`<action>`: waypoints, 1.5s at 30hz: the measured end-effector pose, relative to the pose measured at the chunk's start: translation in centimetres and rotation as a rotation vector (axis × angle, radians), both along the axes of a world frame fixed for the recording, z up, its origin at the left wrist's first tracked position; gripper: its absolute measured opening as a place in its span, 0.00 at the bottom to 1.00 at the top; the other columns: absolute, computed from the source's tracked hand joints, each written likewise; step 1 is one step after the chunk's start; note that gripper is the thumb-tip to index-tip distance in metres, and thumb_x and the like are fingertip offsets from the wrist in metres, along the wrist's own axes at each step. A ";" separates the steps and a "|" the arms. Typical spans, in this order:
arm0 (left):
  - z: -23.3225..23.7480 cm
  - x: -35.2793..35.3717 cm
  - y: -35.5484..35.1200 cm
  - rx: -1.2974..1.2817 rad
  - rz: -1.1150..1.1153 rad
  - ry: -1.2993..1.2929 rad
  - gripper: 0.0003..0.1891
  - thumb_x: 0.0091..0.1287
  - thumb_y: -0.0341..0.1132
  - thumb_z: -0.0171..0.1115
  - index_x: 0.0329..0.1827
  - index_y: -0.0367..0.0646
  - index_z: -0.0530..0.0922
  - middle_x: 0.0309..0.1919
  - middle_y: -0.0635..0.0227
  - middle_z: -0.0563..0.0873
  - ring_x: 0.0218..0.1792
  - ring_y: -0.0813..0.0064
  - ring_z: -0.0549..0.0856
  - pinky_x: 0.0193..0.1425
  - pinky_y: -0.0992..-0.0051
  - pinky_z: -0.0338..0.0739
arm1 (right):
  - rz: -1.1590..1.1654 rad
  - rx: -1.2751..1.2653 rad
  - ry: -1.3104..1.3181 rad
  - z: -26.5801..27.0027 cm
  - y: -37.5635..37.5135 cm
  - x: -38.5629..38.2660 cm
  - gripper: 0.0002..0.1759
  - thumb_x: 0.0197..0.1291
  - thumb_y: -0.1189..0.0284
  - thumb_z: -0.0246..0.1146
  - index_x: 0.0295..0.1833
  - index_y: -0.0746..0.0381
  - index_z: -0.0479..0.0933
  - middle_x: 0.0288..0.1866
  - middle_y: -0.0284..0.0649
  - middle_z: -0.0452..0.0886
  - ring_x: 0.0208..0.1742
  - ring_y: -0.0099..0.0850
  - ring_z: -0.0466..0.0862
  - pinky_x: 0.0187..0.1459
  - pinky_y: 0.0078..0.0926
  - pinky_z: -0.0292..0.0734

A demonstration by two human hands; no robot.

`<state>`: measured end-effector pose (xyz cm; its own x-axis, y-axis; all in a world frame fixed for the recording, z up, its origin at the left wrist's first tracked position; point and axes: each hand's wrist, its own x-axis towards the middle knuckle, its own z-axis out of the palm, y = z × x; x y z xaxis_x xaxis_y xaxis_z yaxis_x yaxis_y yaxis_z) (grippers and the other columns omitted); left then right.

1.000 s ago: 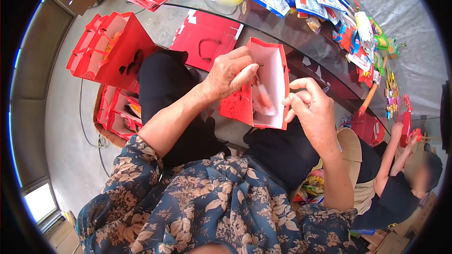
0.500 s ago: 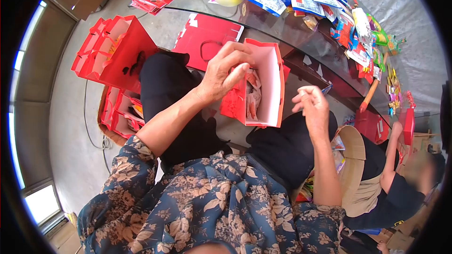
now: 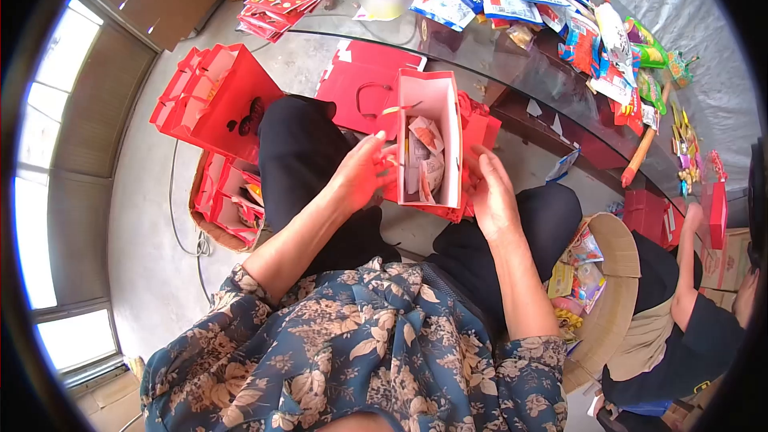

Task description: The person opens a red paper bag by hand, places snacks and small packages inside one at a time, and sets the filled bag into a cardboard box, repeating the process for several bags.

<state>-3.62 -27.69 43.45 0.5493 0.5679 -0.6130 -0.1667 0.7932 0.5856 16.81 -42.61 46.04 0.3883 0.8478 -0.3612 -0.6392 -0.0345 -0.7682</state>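
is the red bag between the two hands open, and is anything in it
Open, and not empty: the red bag's top edges stand apart, showing white inner walls and small wrapped packets inside.

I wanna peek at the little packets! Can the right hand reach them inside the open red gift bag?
Probably yes: the right hand is close beside the red gift bag, whose top gapes open, and nothing covers the little packets.

Open red bag (image 3: 449, 140), wrapped snacks inside (image 3: 426, 162)

Snack packets (image 3: 512, 2) on glass table (image 3: 472, 52)
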 end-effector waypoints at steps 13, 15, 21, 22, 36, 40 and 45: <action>11.5 1.9 -2.0 0.573 -0.132 -0.131 0.24 0.82 0.39 0.51 0.76 0.37 0.64 0.57 0.56 0.85 0.54 0.71 0.86 0.58 0.70 0.79 | 0.079 0.347 -0.766 8.1 -0.1 -3.2 0.15 0.70 0.80 0.57 0.60 0.66 0.76 0.61 0.45 0.82 0.65 0.33 0.79 0.70 0.32 0.69; 11.8 2.6 -2.2 0.598 -0.216 -0.166 0.26 0.82 0.41 0.51 0.77 0.36 0.63 0.56 0.57 0.85 0.58 0.72 0.84 0.62 0.72 0.77 | 0.070 0.376 -1.275 8.6 0.3 -3.7 0.16 0.62 0.82 0.62 0.56 0.63 0.79 0.54 0.47 0.82 0.61 0.44 0.81 0.65 0.39 0.73; 13.9 3.8 -1.1 0.615 -0.362 -0.296 0.27 0.81 0.45 0.52 0.75 0.37 0.67 0.49 0.57 0.87 0.55 0.66 0.85 0.64 0.67 0.76 | 0.089 0.381 -1.535 8.5 -0.1 -4.5 0.15 0.60 0.82 0.64 0.53 0.64 0.80 0.53 0.49 0.83 0.59 0.48 0.82 0.63 0.44 0.74; 13.9 4.1 -0.8 0.619 -0.300 -0.383 0.27 0.81 0.44 0.52 0.74 0.35 0.67 0.48 0.58 0.87 0.52 0.66 0.86 0.65 0.64 0.76 | 0.026 0.364 -1.490 8.4 -0.2 -4.1 0.14 0.61 0.83 0.63 0.53 0.65 0.80 0.54 0.48 0.83 0.59 0.47 0.82 0.63 0.43 0.74; 24.9 2.4 1.8 1.044 -0.123 -0.364 0.21 0.80 0.43 0.53 0.65 0.34 0.76 0.37 0.65 0.85 0.31 0.77 0.83 0.43 0.74 0.83 | -0.081 -0.132 -0.892 -4.2 -2.4 3.5 0.12 0.72 0.77 0.58 0.58 0.66 0.80 0.51 0.37 0.86 0.53 0.26 0.84 0.55 0.23 0.78; 30.9 -0.6 3.6 1.327 -0.087 -0.410 0.26 0.80 0.45 0.51 0.71 0.32 0.69 0.37 0.63 0.82 0.26 0.81 0.78 0.29 0.81 0.75 | -0.014 -0.098 -0.818 -4.5 -2.2 4.2 0.14 0.74 0.73 0.58 0.61 0.66 0.79 0.55 0.35 0.83 0.54 0.23 0.84 0.48 0.18 0.76; 37.9 -4.9 5.2 1.602 -0.097 -0.432 0.25 0.80 0.41 0.49 0.72 0.32 0.68 0.41 0.63 0.81 0.26 0.83 0.71 0.28 0.84 0.69 | -0.008 -0.113 -0.771 -3.9 -2.1 3.5 0.14 0.73 0.75 0.57 0.58 0.65 0.80 0.46 0.34 0.85 0.48 0.20 0.83 0.48 0.19 0.76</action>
